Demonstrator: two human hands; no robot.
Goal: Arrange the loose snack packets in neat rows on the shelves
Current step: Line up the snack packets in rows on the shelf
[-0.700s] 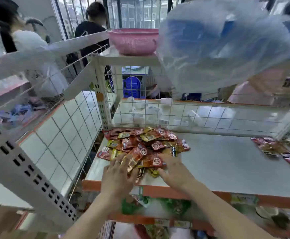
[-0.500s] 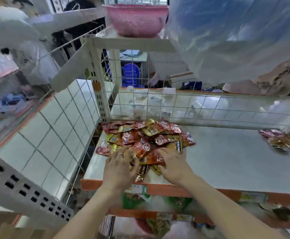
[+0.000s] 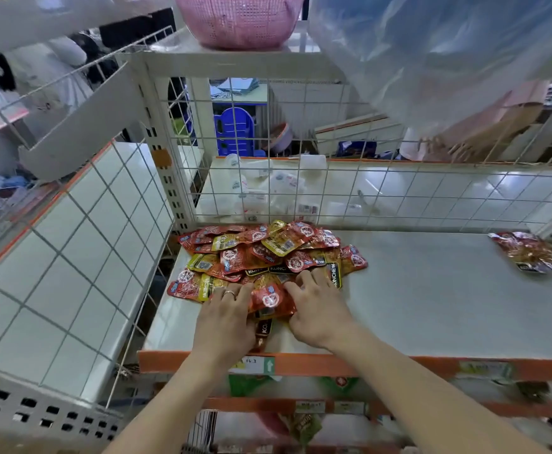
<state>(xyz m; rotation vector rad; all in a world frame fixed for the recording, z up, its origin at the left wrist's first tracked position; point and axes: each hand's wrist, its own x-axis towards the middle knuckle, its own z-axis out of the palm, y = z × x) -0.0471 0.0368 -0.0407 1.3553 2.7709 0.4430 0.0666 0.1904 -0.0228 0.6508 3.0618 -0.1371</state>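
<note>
A loose heap of red and yellow snack packets [image 3: 261, 253] lies at the back left of the white shelf [image 3: 432, 296]. My left hand [image 3: 225, 319] rests palm down on the heap's near left edge, a ring on one finger. My right hand [image 3: 317, 309] lies flat on the heap's near right edge. Between the two hands sits one red packet [image 3: 271, 301], touched by fingers from both sides. A dark packet [image 3: 263, 332] pokes out below it toward the shelf's front.
A second small pile of packets [image 3: 537, 257] lies at the shelf's right end. A white wire grid [image 3: 366, 191] backs the shelf, with a side grid at left. An orange front rail [image 3: 399, 367] bears price tags. Overhead stand a pink basket [image 3: 238, 18] and a clear plastic bag [image 3: 432, 54].
The view has tilted down and closer to the shelf. Both hands have slid slightly forward into the heap, closing in on the red packet between them.
</note>
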